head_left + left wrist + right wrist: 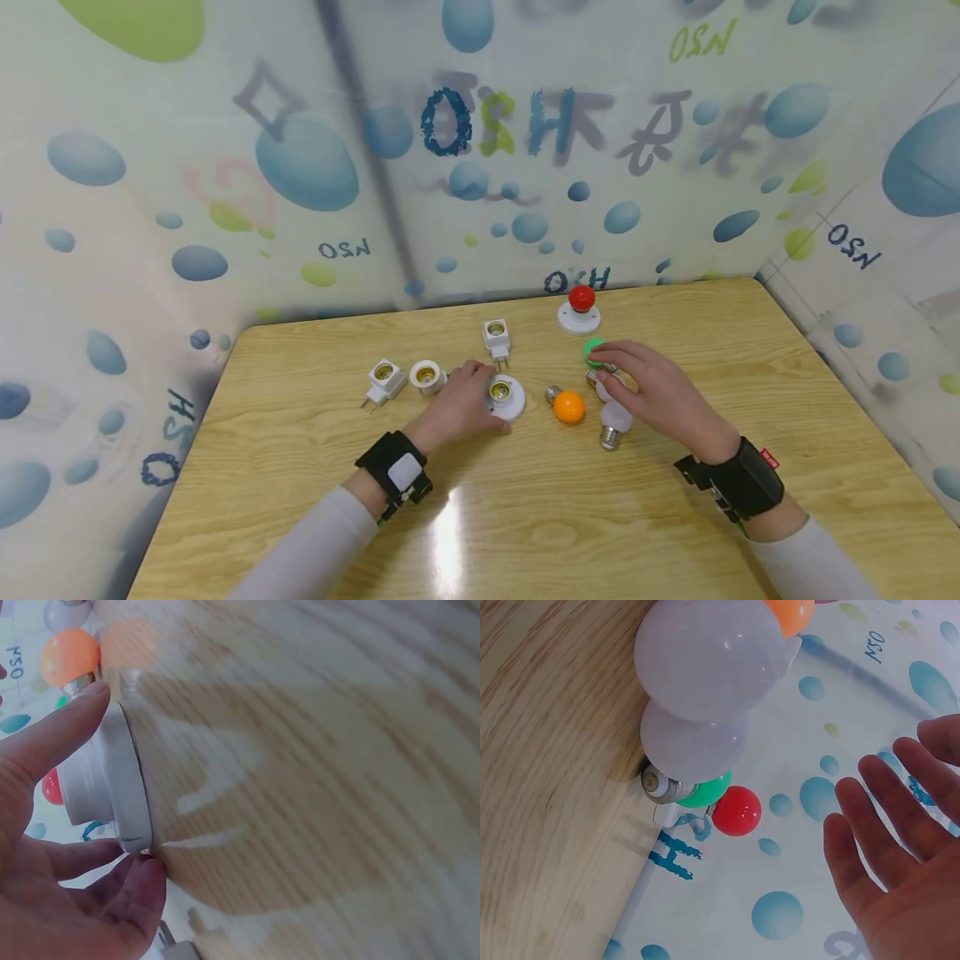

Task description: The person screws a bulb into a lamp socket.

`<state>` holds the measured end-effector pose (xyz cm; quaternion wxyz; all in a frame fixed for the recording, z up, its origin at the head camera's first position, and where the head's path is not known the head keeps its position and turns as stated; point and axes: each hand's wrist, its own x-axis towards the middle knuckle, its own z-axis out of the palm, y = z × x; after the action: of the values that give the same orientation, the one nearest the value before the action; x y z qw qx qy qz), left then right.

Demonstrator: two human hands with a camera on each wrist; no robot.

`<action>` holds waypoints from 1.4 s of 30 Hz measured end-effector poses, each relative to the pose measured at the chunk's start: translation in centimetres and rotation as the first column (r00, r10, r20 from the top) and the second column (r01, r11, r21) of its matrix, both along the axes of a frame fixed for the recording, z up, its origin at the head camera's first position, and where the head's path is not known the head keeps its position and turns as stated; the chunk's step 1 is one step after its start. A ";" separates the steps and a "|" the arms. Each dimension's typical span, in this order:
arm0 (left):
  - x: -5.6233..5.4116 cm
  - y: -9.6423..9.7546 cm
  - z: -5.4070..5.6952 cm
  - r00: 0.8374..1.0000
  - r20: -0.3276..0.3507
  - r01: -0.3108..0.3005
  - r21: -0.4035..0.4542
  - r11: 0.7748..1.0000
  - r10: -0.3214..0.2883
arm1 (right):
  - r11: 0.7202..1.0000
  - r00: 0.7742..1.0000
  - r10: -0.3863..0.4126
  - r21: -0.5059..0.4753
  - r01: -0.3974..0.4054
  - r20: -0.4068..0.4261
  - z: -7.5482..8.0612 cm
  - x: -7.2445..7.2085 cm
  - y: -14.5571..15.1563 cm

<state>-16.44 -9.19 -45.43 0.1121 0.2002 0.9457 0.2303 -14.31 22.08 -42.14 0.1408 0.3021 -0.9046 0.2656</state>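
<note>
My left hand (467, 402) holds a round white lamp socket (506, 398) on the table, thumb at one side of its base and fingertips at the other; the left wrist view shows the base (129, 780) edge-on between them. Over the bulbs at the right, my right hand (660, 395) hovers with fingers spread and nothing held, as the right wrist view shows. Below it lie a green bulb (593, 352) and two white bulbs (616, 417), partly covered in the head view. An orange bulb (569, 407) lies between the two hands.
A red bulb (581, 298) stands in another round white socket (579, 322) near the back edge. Left of centre are several white plug-in sockets, one (496, 337) behind my left hand, one (386, 379) farther left. A patterned sheet (525, 225) rises behind the table (300, 500).
</note>
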 end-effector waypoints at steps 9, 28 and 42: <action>-0.4 -0.1 -0.4 1.000 -0.013 0.000 -0.012 1.000 0.000 | 1.000 1.000 -0.009 0.005 0.009 0.028 0.1 0.1 -0.1; 1.5 -1.2 0.7 0.998 0.000 -0.063 0.220 0.974 0.064 | 0.997 0.997 0.039 0.057 -0.043 0.073 -0.1 0.6 -1.8; 3.6 -2.1 1.1 0.988 -0.034 -0.123 0.430 0.895 0.152 | 0.971 0.996 0.074 0.226 -0.082 0.040 -1.1 0.6 -3.0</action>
<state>-12.83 -11.27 -44.37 0.0175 0.1600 0.8875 0.4319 -13.69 19.08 -43.27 0.0805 0.3473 -0.9186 0.1706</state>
